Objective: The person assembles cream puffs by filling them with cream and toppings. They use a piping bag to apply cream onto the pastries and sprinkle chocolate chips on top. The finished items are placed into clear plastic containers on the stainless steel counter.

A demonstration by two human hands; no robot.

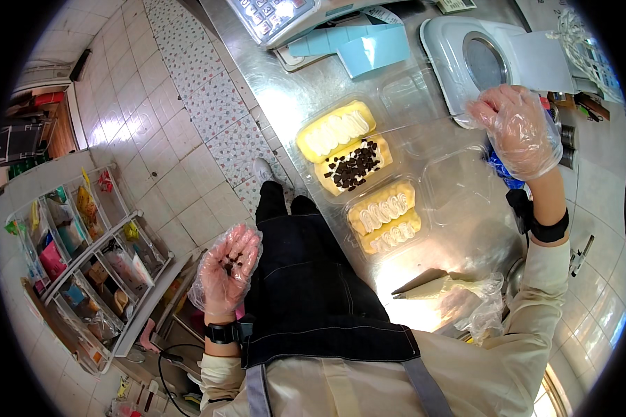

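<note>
Palm up and cupped, my left hand point(228, 267) in a clear plastic glove holds a few dark brown crumbs point(232, 262), off the table's left side. My right hand point(518, 132), also gloved, is raised over the front edge of a white scale point(444, 66); its fingers are curled together, and whatever is in them is hidden. Between the hands, a clear plastic box point(405, 142) holds two yellow cake pieces: one has piped white cream point(337, 132), the other is covered with dark crumbs point(355, 165). A second open box point(459, 186) holds two cream-topped cakes point(384, 216).
A filled piping bag point(435, 292) lies on the metal table point(393, 267) near me. A light-blue folded strip point(372, 50) and a keypad device point(271, 17) are at the far end. Blue packaging point(504, 172) lies below my right hand. A divided white rack point(90, 264) stands at left.
</note>
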